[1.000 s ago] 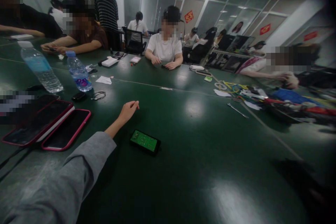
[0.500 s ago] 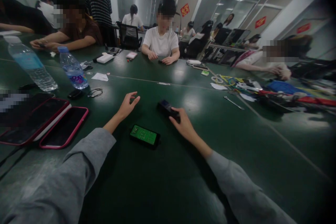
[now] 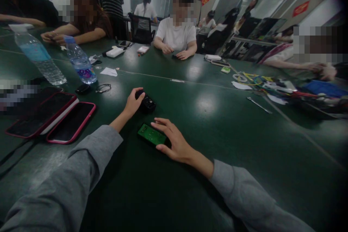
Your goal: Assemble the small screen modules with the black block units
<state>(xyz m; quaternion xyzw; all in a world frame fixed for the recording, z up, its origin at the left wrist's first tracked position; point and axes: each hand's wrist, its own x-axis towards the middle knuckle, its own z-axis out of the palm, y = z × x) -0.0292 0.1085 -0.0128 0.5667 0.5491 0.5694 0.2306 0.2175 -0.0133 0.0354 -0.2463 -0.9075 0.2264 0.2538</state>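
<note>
My left hand (image 3: 133,102) is closed round the left end of a small black handheld device (image 3: 148,103), which is at table level. My right hand (image 3: 175,141) is open at the right end of a black case with a green circuit board (image 3: 151,134) in it. Its fingers are apart, with the thumb by the near edge and the fingertips over the far edge. Whether they touch the case, I cannot tell. The case lies face up on the dark green table (image 3: 152,195), just nearer to me than the black device.
To the left are a pink-cased phone (image 3: 71,122), a dark red phone case (image 3: 45,114) and two water bottles (image 3: 81,61). A wrench (image 3: 259,105) and a heap of cables (image 3: 252,79) lie to the right. A person in a white shirt (image 3: 175,35) sits opposite.
The black device has moved left, from my right hand into my left. My right hand has let go of it and come nearer, over the circuit board. The view has shifted slightly.
</note>
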